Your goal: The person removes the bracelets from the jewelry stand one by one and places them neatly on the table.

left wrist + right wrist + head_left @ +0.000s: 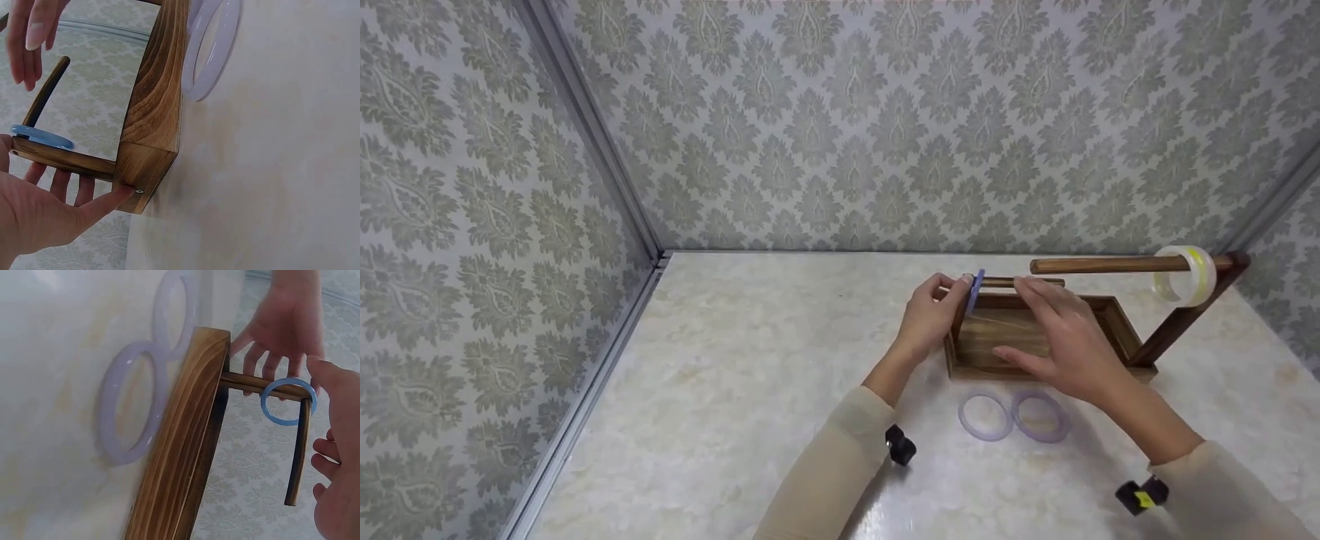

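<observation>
A wooden bangle stand has a tray base (997,345), a short post (73,159) at its left end and a thin rod (298,461) on that post. One blue bangle (53,142) hangs round the rod, right by the post top. My left hand (926,319) grips the short post, thumb close to the bangle and fingers behind the wood; one fingertip touches the tray's end near a screw. Over the tray, my right hand (1072,341) holds nothing, its fingers extended near the rod's free end and the thumb spread apart.
Two lavender bangles, a left one (986,437) and a right one (1039,437), lie on the table in front of the tray. A tall post (1192,326) at the right carries a longer rod (1110,265) with clear and yellowish bangles (1204,277). Patterned walls stand behind and beside.
</observation>
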Motion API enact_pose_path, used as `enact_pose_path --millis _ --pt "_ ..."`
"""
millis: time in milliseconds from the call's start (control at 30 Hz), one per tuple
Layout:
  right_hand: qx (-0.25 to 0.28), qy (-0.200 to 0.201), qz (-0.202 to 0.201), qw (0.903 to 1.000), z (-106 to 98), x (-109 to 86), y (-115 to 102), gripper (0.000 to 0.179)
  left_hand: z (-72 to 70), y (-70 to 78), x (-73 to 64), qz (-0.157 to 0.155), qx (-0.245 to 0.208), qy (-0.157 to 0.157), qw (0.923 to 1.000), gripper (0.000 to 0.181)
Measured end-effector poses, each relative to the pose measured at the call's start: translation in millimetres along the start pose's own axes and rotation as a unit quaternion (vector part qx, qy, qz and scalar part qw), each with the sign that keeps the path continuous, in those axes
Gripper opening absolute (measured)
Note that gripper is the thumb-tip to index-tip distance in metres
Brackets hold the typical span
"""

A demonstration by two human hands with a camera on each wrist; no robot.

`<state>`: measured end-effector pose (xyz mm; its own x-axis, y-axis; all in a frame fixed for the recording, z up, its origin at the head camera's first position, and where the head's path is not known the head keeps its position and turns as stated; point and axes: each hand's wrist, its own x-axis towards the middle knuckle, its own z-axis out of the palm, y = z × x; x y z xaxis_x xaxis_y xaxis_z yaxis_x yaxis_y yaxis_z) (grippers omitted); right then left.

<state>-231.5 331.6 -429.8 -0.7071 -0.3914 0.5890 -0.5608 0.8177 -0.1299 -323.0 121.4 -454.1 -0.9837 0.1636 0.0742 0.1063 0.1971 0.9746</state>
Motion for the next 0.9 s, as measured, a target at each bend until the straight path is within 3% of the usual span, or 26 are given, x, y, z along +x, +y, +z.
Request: enact_pose_path --millis 367,600,733,900 --pt "0.014 -0.067 0.089 0.9937 13.0 38.4 3.8 0.093 -1.9 1.4 0.7 -0.002 -0.006 -0.008 1.0000 0.035" --pt "0.022 -0.082 0.081 0.9931 17.1 59.1 -1.3 0.091 -3.4 3.2 0.8 -0.001 -0.008 -0.004 1.0000 0.032" --pt "0.020 -0.101 0.086 0.9909 17.6 64.4 -4.2 0.088 -3.0 3.4 -0.2 -0.001 -0.013 -0.006 0.9999 0.033" --pt "0.021 -0.092 0.071 0.9930 19.9 66.6 -2.3 0.083 -2.7 3.2 -1.7 -0.008 -0.010 -0.013 0.9998 0.034"
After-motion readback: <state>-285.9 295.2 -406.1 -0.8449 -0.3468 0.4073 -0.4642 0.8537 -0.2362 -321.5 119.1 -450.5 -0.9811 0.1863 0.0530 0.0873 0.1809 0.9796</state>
